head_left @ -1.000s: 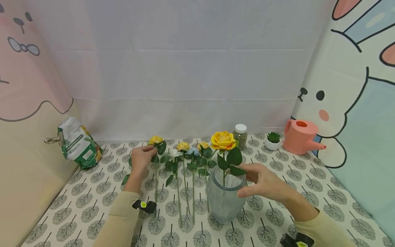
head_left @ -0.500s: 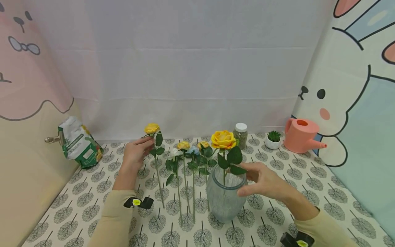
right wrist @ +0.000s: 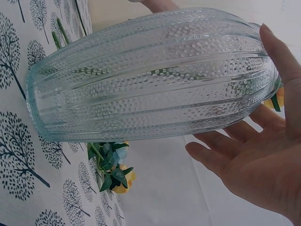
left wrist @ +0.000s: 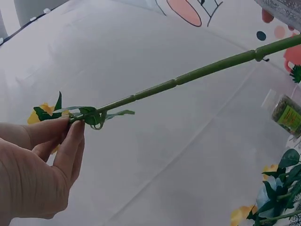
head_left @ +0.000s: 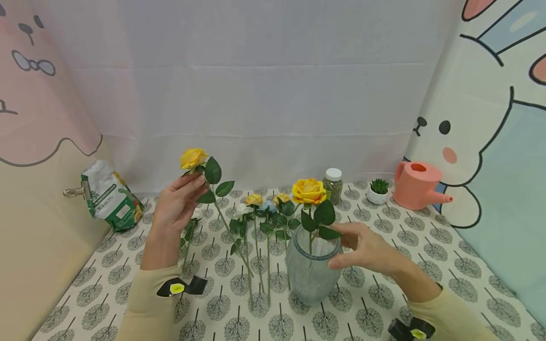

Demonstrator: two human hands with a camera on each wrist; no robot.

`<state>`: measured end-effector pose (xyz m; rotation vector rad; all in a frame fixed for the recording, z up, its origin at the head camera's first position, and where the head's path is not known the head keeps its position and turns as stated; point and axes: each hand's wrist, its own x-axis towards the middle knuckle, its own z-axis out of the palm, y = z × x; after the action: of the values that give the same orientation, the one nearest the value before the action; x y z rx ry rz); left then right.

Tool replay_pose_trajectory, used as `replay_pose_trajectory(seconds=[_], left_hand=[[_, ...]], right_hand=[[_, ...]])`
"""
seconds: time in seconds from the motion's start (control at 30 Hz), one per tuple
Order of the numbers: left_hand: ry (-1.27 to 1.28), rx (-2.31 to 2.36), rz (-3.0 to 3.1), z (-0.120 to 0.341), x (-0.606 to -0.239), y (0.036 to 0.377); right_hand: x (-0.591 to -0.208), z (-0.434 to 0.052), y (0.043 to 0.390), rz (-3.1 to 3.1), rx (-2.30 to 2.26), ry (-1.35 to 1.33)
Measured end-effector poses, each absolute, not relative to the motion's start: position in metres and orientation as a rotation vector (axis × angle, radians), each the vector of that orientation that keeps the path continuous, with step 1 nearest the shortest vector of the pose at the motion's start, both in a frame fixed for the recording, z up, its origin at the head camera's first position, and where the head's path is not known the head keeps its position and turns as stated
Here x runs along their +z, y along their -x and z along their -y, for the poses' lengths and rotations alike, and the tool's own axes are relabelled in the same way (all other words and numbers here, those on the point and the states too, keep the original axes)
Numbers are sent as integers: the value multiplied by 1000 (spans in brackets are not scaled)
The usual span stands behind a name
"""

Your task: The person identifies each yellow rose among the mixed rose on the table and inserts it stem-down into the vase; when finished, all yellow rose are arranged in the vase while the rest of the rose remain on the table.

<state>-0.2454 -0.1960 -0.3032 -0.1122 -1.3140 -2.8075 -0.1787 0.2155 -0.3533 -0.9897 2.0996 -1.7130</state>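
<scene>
Pink watering can (head_left: 415,185), potted succulent (head_left: 377,191), lidded jar (head_left: 332,185) at the back — green bag (head_left: 108,196) far left.

vase (right wrist: 150,75): ribbed, dimpled clear glass | tablecloth (head_left: 384,246): matt printed cloth

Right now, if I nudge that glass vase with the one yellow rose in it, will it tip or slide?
The glass vase looks tall with a narrower base, so a push near the rim could probably tip it. It holds only one yellow rose, so it seems light. The right hand steadies its rim; the ribbed glass may give some grip.
</scene>
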Motion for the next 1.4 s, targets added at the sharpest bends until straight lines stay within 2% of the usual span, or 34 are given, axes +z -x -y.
replay_pose_trajectory(seconds=[0.17, 0.33, 0.5, 0.7, 1.03, 1.4], left_hand=[[298, -2801, 1229, 195, -295, 232], [481, -2834, 858, 197, -283, 216], [451, -2884, 445, 193, -268, 203], [449, -2942, 225, 179, -263, 194], [445, -2887, 291, 143, -269, 188], [483, -2852, 686, 107, -286, 183]], right_hand=[[-353, -215, 178, -2097, -1714, 971], [-352, -215, 180, -2085, -1716, 1009], [-352, -215, 181, -2073, -1720, 1053], [-353, -214, 181, -2064, -1730, 1051], [-352, -214, 181, -2068, -1729, 1052], [-353, -215, 180, -2073, -1722, 1026]])
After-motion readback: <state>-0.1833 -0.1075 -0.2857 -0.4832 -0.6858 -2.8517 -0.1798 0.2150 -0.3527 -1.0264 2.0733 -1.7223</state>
